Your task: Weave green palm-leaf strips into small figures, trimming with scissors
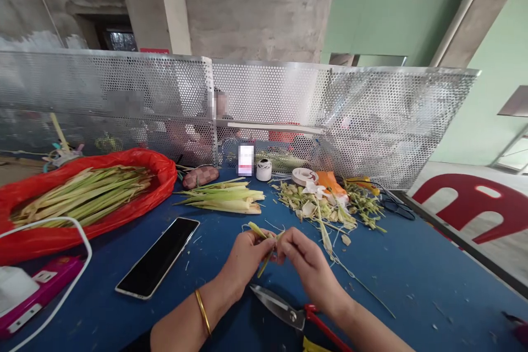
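Both of my hands meet above the blue table [214, 308], closed around a small folded piece of yellow-green leaf [256, 230]. My left hand [246, 257] pinches the leaf, whose lower end pokes out below the fingers. Close against it, my right hand [303, 257] has its fingertips pressed together at the leaf; what exactly they grip is hidden. A thin pale thread shows just above the fingers. Below the hands lies a pair of scissors [284, 309] with red handles, its blades pointing left, partly behind my right forearm.
Trimmed leaves [225, 199] lie ahead, with plant scraps [309, 203] to their right. A red plastic bag [165, 168] holds long leaves. Nearby are a dark phone [159, 258], a propped lit phone [246, 160], a tape roll [304, 176] and a purple power strip [45, 291]. Perforated metal panels [264, 88] stand behind.
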`<state>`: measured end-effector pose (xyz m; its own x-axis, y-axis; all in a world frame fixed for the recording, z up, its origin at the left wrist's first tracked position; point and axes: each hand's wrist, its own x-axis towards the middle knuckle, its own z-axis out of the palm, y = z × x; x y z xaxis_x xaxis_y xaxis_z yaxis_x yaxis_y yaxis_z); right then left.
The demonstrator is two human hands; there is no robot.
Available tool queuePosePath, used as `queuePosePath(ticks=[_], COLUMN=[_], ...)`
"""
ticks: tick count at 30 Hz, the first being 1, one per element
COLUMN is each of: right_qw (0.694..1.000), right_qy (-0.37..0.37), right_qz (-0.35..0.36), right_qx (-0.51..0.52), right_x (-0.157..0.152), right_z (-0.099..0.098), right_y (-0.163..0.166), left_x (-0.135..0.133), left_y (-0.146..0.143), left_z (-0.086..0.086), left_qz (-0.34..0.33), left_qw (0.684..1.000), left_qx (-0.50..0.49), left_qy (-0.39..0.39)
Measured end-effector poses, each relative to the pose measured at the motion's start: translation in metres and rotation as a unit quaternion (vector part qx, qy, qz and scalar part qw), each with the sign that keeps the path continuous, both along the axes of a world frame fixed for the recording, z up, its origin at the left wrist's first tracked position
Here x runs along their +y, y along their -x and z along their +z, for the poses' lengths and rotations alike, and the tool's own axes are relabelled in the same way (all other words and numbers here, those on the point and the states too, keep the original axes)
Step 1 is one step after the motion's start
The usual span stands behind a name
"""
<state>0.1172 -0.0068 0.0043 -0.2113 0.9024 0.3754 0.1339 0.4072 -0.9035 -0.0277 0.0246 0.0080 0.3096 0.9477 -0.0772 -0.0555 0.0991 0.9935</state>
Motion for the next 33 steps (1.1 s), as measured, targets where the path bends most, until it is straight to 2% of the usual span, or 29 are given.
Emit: queuePosePath(ticks=[3,8,11,14,18,24,33], right_qw=[0.997,0.994,0.998,0.994,0.988,0.984,0.986], right_qy=[0.028,0.034,0.026,0.003,-0.007,-0.003,-0.028], right_qz=[-0.019,-0.039,-0.051,-0.097,-0.122,-0.15,-0.107], right_qx=[0.071,0.098,0.04,-0.058,-0.095,-0.091,-0.127], right_x=[0.002,0.003,0.003,0.005,0.004,0.003,0.001], right_z=[0.007,0.005,0.001,0.002,0.003,-0.002,0.003], right_y=[-0.004,-0.004,-0.005,-0.006,-0.003,0.003,0.002], left_x=[-0.002,-0.003,-0.003,-0.003,-0.004,-0.004,-0.002], left_y=[0.002,0.006,0.006,0.004,0.002,0.001,0.002], left_z=[0.005,0.007,0.007,0.008,0.008,0.0,0.0], left_qz=[-0.009,-0.032,-0.004,0.03,0.033,-0.009,-0.026], left_qw=[0.994,0.974,0.959,0.943,0.932,0.923,0.912], left_qx=[-0.057,-0.139,-0.18,-0.212,-0.237,-0.262,-0.287], left_qy=[0.087,0.175,0.217,0.254,0.273,0.282,0.293])
